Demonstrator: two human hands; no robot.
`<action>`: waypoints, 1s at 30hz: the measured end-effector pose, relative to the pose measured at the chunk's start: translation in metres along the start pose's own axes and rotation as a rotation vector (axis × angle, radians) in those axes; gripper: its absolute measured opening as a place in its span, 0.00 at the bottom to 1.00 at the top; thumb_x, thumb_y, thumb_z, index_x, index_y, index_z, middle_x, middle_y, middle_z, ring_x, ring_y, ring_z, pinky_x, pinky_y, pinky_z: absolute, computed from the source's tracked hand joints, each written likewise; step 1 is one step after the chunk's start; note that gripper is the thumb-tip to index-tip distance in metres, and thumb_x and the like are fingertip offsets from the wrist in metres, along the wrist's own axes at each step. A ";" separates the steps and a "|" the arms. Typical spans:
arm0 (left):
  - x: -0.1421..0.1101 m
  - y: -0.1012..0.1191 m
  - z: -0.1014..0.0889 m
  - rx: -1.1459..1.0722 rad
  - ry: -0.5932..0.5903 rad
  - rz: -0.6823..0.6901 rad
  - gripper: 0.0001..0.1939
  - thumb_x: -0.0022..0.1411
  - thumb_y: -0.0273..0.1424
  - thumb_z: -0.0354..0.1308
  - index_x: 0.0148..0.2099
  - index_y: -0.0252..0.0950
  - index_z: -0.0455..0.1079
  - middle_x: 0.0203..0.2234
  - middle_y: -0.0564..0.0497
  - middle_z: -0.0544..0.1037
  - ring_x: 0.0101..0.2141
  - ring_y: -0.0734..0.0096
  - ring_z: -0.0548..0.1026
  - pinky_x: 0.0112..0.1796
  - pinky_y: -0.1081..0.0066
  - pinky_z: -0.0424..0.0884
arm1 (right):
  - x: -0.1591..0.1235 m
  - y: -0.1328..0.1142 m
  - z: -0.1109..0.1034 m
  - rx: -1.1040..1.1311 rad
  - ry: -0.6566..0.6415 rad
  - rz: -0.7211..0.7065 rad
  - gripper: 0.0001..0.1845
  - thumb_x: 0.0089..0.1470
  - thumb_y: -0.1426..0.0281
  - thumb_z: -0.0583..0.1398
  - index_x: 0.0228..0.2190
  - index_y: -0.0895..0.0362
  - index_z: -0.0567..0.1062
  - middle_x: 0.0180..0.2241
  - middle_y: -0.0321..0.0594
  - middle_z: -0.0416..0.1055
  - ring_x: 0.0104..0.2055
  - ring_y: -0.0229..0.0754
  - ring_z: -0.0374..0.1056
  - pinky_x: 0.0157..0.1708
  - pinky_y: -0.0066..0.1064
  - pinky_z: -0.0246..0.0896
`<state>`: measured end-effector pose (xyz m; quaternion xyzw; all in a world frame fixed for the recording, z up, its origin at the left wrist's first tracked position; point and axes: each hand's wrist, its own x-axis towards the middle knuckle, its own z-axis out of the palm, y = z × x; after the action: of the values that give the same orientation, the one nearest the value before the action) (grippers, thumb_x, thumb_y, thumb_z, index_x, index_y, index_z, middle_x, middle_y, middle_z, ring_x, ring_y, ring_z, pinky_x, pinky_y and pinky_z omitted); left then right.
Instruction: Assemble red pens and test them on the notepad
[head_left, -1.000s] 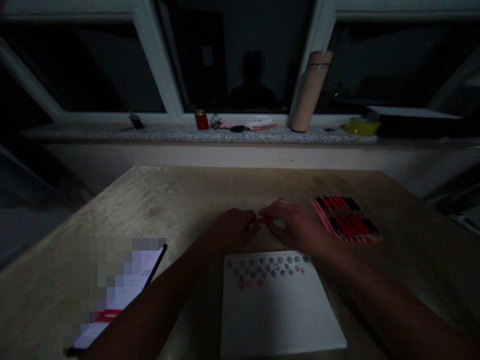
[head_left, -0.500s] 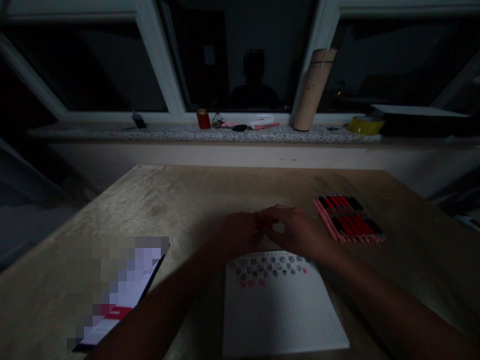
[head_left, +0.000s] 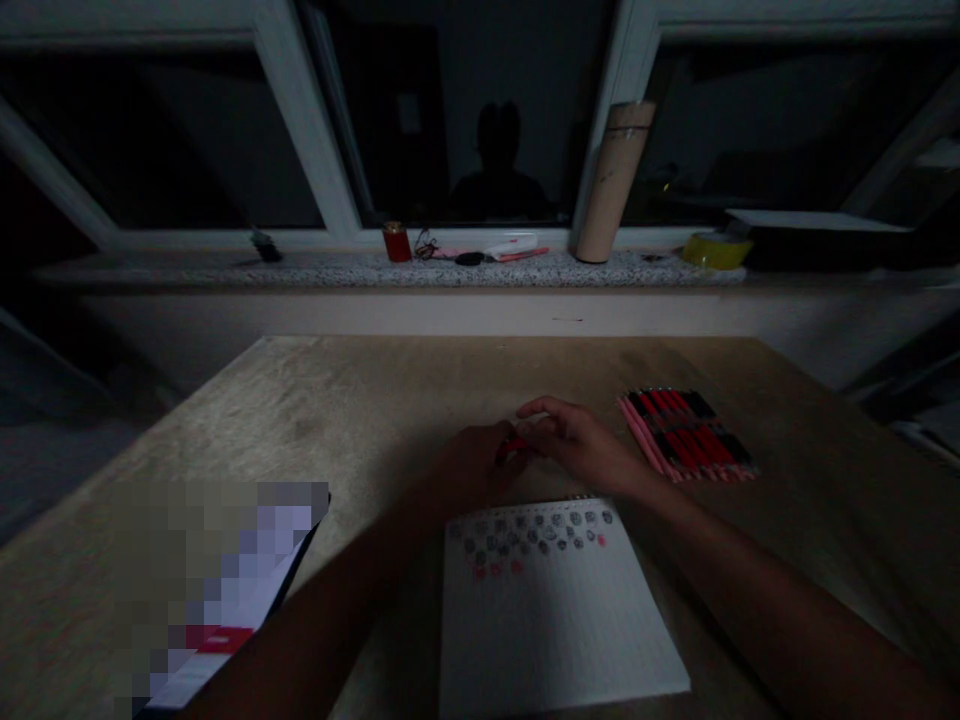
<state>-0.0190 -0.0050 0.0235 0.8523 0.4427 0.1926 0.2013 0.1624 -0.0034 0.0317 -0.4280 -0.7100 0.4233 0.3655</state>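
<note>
A slim red pen [head_left: 517, 446], mostly hidden by fingers, lies between my two hands above the far edge of a spiral notebook [head_left: 555, 630]. My left hand [head_left: 474, 462] is closed around it. From the other side, my right hand [head_left: 576, 440] pinches at the pen's right end, its index finger lifted away. Rows of black scribbled circles, with a few red ones, mark the top of the notebook page. Right of my right hand lies a flat row of red, black and pink pens [head_left: 686, 435].
A lit tablet or phone [head_left: 277, 545], partly blurred out, lies at the left. Along the windowsill [head_left: 315, 272] stand a red jar [head_left: 397, 243], a tall cardboard tube [head_left: 613, 185] and yellow tape [head_left: 716, 252]. The room is dim.
My right index finger has lifted and straightened, and more of the red pen shows between my hands. The whole view has shifted slightly.
</note>
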 end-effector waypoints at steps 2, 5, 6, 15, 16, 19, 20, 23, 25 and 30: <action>0.001 -0.006 0.001 -0.054 0.041 -0.020 0.19 0.61 0.45 0.48 0.34 0.33 0.68 0.21 0.54 0.70 0.22 0.75 0.66 0.24 0.75 0.56 | 0.002 -0.002 -0.013 -0.196 0.028 -0.043 0.14 0.57 0.63 0.52 0.33 0.58 0.72 0.27 0.39 0.73 0.28 0.37 0.67 0.28 0.26 0.57; 0.003 -0.012 0.002 -0.189 0.094 -0.030 0.22 0.63 0.46 0.45 0.42 0.34 0.70 0.21 0.55 0.69 0.23 0.77 0.65 0.26 0.76 0.58 | 0.002 0.001 -0.027 -0.560 0.005 -0.016 0.11 0.54 0.64 0.55 0.29 0.58 0.74 0.25 0.38 0.72 0.26 0.38 0.66 0.27 0.27 0.54; 0.003 -0.013 0.003 -0.242 0.110 -0.026 0.22 0.64 0.45 0.43 0.47 0.35 0.69 0.22 0.55 0.69 0.24 0.77 0.65 0.27 0.76 0.59 | 0.002 0.004 -0.028 -0.639 -0.038 0.006 0.10 0.53 0.65 0.57 0.30 0.58 0.75 0.25 0.39 0.73 0.26 0.38 0.66 0.27 0.27 0.54; 0.005 -0.012 0.005 -0.292 0.148 0.038 0.18 0.65 0.40 0.44 0.40 0.33 0.70 0.29 0.52 0.73 0.29 0.75 0.69 0.32 0.75 0.62 | 0.006 0.025 -0.010 -0.817 -0.162 -0.126 0.10 0.48 0.77 0.54 0.24 0.59 0.75 0.26 0.42 0.73 0.28 0.38 0.66 0.28 0.26 0.52; 0.005 -0.012 0.006 -0.262 0.146 0.029 0.18 0.65 0.40 0.44 0.38 0.33 0.70 0.27 0.53 0.72 0.28 0.75 0.68 0.31 0.75 0.61 | 0.006 0.024 -0.011 -0.806 -0.153 -0.139 0.10 0.47 0.78 0.53 0.22 0.59 0.74 0.24 0.40 0.72 0.26 0.36 0.65 0.27 0.26 0.51; 0.005 -0.014 0.008 -0.186 0.149 0.014 0.18 0.64 0.40 0.44 0.34 0.33 0.69 0.23 0.54 0.70 0.25 0.76 0.66 0.28 0.75 0.59 | 0.005 0.021 -0.015 -0.770 -0.129 -0.135 0.09 0.44 0.80 0.54 0.21 0.59 0.72 0.22 0.37 0.69 0.23 0.34 0.62 0.25 0.25 0.48; 0.005 -0.015 0.008 -0.174 0.151 0.013 0.18 0.64 0.39 0.44 0.34 0.33 0.69 0.23 0.54 0.69 0.25 0.76 0.65 0.28 0.75 0.59 | 0.005 0.020 -0.016 -0.758 -0.130 -0.126 0.08 0.44 0.79 0.54 0.21 0.59 0.72 0.21 0.37 0.69 0.23 0.34 0.61 0.25 0.24 0.48; 0.006 -0.015 0.009 -0.181 0.153 0.005 0.18 0.64 0.39 0.44 0.32 0.33 0.69 0.21 0.55 0.68 0.24 0.76 0.64 0.26 0.75 0.57 | 0.004 0.018 -0.014 -0.723 -0.156 -0.110 0.07 0.46 0.77 0.55 0.24 0.59 0.73 0.22 0.37 0.70 0.23 0.34 0.62 0.24 0.24 0.48; 0.006 -0.016 0.010 -0.212 0.156 -0.011 0.18 0.63 0.39 0.45 0.31 0.33 0.69 0.20 0.55 0.67 0.24 0.77 0.63 0.26 0.75 0.57 | 0.002 0.017 -0.008 -0.693 -0.191 -0.111 0.07 0.48 0.74 0.56 0.26 0.59 0.74 0.22 0.37 0.70 0.23 0.34 0.62 0.24 0.24 0.49; 0.007 -0.020 0.011 -0.367 0.232 -0.096 0.17 0.61 0.41 0.47 0.33 0.33 0.69 0.21 0.55 0.69 0.24 0.76 0.65 0.26 0.75 0.60 | -0.003 0.012 0.014 -0.619 -0.272 -0.114 0.11 0.51 0.70 0.56 0.33 0.59 0.76 0.28 0.40 0.73 0.27 0.36 0.66 0.25 0.24 0.52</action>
<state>-0.0233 0.0089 0.0047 0.7515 0.4603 0.3569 0.3098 0.1547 -0.0066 0.0154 -0.4179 -0.8698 0.2198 0.1436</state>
